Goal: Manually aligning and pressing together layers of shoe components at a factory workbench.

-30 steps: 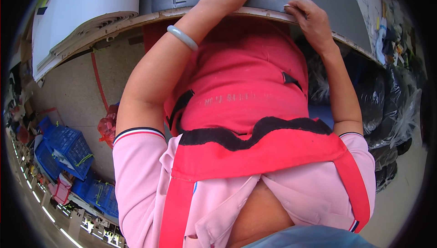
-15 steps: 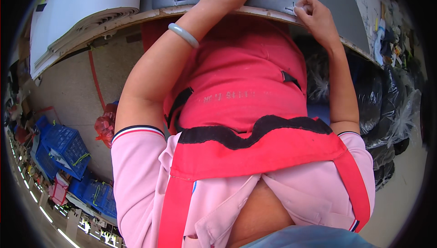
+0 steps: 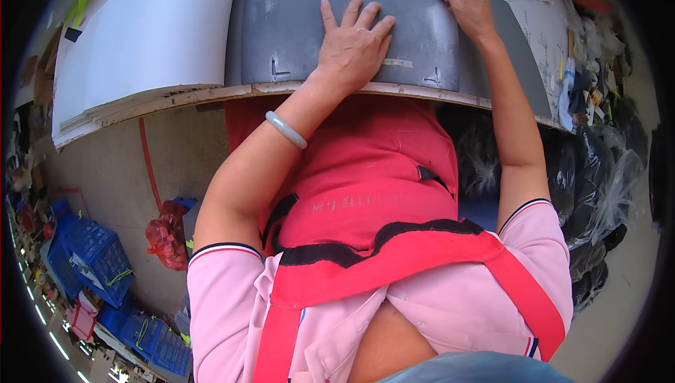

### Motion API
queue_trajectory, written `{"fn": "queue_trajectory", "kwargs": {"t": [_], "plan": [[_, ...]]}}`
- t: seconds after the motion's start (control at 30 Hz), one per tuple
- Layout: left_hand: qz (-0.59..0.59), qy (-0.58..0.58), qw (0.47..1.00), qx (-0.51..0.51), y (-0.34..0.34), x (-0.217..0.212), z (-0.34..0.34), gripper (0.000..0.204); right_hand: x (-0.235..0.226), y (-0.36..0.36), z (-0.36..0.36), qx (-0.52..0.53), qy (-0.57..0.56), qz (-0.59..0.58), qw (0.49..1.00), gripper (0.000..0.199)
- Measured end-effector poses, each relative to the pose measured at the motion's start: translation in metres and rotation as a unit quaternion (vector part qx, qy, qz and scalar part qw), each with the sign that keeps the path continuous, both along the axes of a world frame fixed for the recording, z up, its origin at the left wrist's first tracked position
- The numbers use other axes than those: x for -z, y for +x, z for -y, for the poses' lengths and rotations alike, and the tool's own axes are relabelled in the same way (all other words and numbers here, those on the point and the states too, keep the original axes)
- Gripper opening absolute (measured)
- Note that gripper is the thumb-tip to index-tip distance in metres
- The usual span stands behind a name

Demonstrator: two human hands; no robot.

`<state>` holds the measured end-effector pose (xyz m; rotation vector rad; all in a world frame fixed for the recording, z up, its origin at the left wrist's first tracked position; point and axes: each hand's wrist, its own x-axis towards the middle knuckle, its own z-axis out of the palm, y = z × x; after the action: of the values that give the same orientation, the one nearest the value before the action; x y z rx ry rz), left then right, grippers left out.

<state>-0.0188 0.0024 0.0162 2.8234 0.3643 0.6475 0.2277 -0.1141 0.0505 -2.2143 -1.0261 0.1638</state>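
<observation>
A dark grey board [image 3: 288, 21] with L-shaped cut-outs at its corners and whitish dusty smears lies on the table [image 3: 299, 88]. My left hand [image 3: 355, 44] rests flat near the middle of this board, fingers spread, holding nothing. At the board's far right corner, my right hand [image 3: 467, 8] is closed in a pinch beside a corner cut-out. Something small and whitish shows at its fingertips, too little of it to name. A pale strip of tape [image 3: 398, 63] sticks to the board near its front edge, to the right of my left wrist.
White sheets in a thick curved stack [image 3: 155, 31] lie left of the board. Further right is a darker grey sheet [image 3: 517, 67]. Blue plastic crates [image 3: 98, 246] and a red bag [image 3: 167, 235] stand on the floor at left. Black plastic bags [image 3: 569, 172] crowd the right side.
My right hand has moved from the board's near right corner to its far right corner. My left hand now lies spread on the board. More of the tabletop has come into view.
</observation>
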Motion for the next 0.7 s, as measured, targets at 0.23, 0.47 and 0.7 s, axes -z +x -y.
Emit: {"fn": "queue_trajectory", "kwargs": {"t": [0.23, 0.47, 0.7], "plan": [[0.001, -0.018, 1.0, -0.002, 0.001, -0.001, -0.002, 0.033, 0.007, 0.027, -0.032, -0.092, -0.006, 0.141, 0.986, 0.022], [0.009, -0.024, 1.0, -0.002, 0.001, 0.0, -0.001, 0.032, -0.009, 0.033, -0.037, -0.03, -0.174, 0.101, 0.979, 0.021], [0.016, -0.015, 1.0, -0.012, -0.002, 0.004, -0.003, 0.031, 0.005, 0.013, -0.04, 0.055, -0.044, -0.062, 0.996, 0.017]]}}
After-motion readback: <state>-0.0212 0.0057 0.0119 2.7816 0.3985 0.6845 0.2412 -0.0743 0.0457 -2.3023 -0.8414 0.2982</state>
